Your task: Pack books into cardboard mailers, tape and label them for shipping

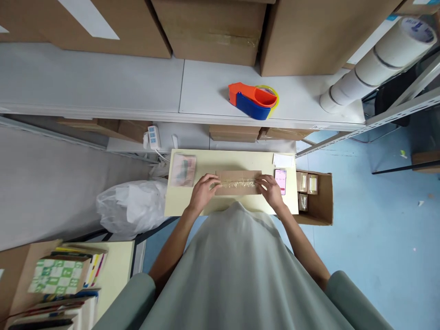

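Observation:
A flat brown cardboard box (238,177) lies on the small cream table in front of me, a shiny strip of clear tape (238,184) running along its middle. My left hand (203,192) grips the left end, fingers bent over the edge near the tape. At the opposite end my right hand (271,191) pinches the box edge where the strip stops. Just beyond that hand is a phone (280,180) with a pink screen. How far each thumb reaches under the box is hidden.
An orange and blue tape dispenser (252,101) sits on the shelf above, left of stacked tape rolls (378,64). Right of the table (182,201), an open carton (321,197) holds several small boxes. A plastic bag (132,206) and stacked books (68,284) are at left.

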